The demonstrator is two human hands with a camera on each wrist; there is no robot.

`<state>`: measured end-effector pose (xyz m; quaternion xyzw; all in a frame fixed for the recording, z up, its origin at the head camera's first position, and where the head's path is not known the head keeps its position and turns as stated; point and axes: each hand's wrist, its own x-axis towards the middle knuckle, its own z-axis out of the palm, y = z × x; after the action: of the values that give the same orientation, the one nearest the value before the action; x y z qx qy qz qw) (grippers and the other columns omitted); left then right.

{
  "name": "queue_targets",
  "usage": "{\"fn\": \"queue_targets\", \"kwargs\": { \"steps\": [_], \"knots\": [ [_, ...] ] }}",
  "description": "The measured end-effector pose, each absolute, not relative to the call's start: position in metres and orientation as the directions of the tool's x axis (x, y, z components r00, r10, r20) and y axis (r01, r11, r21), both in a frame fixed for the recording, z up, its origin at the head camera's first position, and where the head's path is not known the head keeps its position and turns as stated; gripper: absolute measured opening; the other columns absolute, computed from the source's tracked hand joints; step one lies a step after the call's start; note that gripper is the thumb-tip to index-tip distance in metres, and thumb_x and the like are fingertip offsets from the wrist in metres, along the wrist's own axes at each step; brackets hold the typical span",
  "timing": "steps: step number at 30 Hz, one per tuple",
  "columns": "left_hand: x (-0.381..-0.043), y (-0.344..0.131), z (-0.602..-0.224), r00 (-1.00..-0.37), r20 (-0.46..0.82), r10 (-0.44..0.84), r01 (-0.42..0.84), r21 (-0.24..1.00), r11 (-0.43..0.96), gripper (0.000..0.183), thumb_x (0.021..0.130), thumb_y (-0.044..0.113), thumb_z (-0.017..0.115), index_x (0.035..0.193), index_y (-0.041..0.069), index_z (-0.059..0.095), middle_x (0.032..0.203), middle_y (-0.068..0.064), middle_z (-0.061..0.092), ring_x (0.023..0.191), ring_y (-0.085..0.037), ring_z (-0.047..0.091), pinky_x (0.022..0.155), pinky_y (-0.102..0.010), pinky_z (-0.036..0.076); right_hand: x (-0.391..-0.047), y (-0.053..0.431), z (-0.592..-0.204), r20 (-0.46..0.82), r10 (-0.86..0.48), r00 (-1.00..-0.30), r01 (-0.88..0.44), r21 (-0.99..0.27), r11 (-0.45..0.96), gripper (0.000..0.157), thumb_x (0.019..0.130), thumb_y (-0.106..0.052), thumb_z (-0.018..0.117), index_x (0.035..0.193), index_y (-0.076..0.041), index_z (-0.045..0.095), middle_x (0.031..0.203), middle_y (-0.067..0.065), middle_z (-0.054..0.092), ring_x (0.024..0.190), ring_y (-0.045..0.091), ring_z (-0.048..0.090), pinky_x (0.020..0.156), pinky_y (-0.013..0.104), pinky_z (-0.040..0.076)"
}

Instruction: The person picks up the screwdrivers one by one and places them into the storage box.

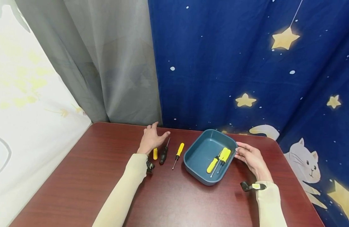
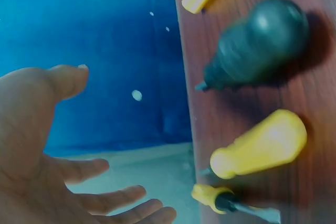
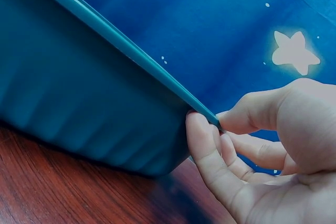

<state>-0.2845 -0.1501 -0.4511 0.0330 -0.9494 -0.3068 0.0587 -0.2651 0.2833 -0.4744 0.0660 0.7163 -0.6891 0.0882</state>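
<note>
My left hand (image 1: 151,138) is held with its fingers spread over the far left part of the table, holding nothing. Beneath and beside it lie a black-handled screwdriver (image 1: 163,155) and a yellow handle (image 1: 155,154), partly hidden by the hand. A yellow-and-black screwdriver (image 1: 179,150) lies between these and a blue rectangular bin (image 1: 199,147). The left wrist view shows another small yellow-and-black screwdriver (image 2: 215,198) past the large yellow handle (image 2: 262,142). My right hand (image 1: 251,158) pinches the bin's rim (image 3: 173,87) at its far right corner. Several yellow-handled screwdrivers (image 1: 212,165) lie inside the bin.
The dark red wooden table (image 1: 163,198) ends at a far edge just behind the bin and my left hand. A blue star-patterned curtain (image 1: 208,63) and a grey curtain (image 1: 126,63) hang behind it. White fabric (image 1: 35,126) hangs at the left.
</note>
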Motion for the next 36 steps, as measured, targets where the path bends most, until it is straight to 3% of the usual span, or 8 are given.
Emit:
{"fn": "queue_targets", "kwargs": {
  "steps": [7,17,25,29,36],
  "knots": [
    [-0.288,-0.168,-0.459,-0.992,0.056,-0.116,-0.058,0.612,0.789,0.082,0.096,0.051,0.062,0.157,0.004,0.034,0.149,-0.030,0.043,0.138,-0.048,0.044,0.109,-0.059,0.045,-0.265,0.284,-0.475,-0.220,-0.025,-0.975,0.219,-0.975,0.040,0.054,0.103,-0.006,0.057,0.153,0.004,0.039,0.096,-0.006,0.070,0.084,0.004,0.067,0.081,0.021,0.060],
    [-0.293,-0.188,-0.467,-0.996,-0.008,-0.090,-0.074,0.634,0.770,0.066,0.100,0.035,0.062,0.150,-0.004,0.045,0.143,-0.029,0.052,0.128,-0.042,0.055,0.110,-0.055,0.046,-0.264,0.284,-0.477,-0.205,-0.034,-0.978,0.204,-0.979,0.025,0.054,0.102,-0.004,0.056,0.152,0.006,0.039,0.095,-0.006,0.070,0.083,0.004,0.068,0.081,0.021,0.060],
    [-0.297,-0.196,-0.471,-0.993,-0.069,-0.100,-0.121,0.658,0.743,0.056,0.100,0.025,0.063,0.144,-0.007,0.050,0.116,-0.023,0.068,0.099,-0.031,0.064,0.094,-0.047,0.054,-0.263,0.283,-0.477,-0.208,-0.032,-0.978,0.207,-0.978,0.032,0.054,0.103,-0.004,0.056,0.153,0.006,0.039,0.095,-0.006,0.070,0.083,0.004,0.067,0.081,0.021,0.060],
    [-0.300,-0.198,-0.472,-0.990,-0.094,-0.109,-0.144,0.656,0.741,0.052,0.098,0.020,0.064,0.140,-0.007,0.053,0.121,-0.024,0.066,0.097,-0.029,0.065,0.091,-0.043,0.057,-0.263,0.283,-0.477,-0.203,-0.031,-0.979,0.202,-0.979,0.034,0.054,0.102,-0.004,0.056,0.153,0.006,0.039,0.095,-0.005,0.070,0.083,0.004,0.067,0.081,0.021,0.060],
    [-0.303,-0.198,-0.474,-0.982,-0.146,-0.117,-0.185,0.666,0.723,0.049,0.096,0.014,0.066,0.138,-0.009,0.053,0.124,-0.027,0.062,0.086,-0.025,0.069,0.073,-0.031,0.060,-0.264,0.283,-0.477,-0.199,-0.032,-0.980,0.198,-0.980,0.029,0.053,0.102,-0.004,0.056,0.152,0.006,0.040,0.096,-0.005,0.070,0.083,0.004,0.067,0.081,0.021,0.060]
  ]
}}
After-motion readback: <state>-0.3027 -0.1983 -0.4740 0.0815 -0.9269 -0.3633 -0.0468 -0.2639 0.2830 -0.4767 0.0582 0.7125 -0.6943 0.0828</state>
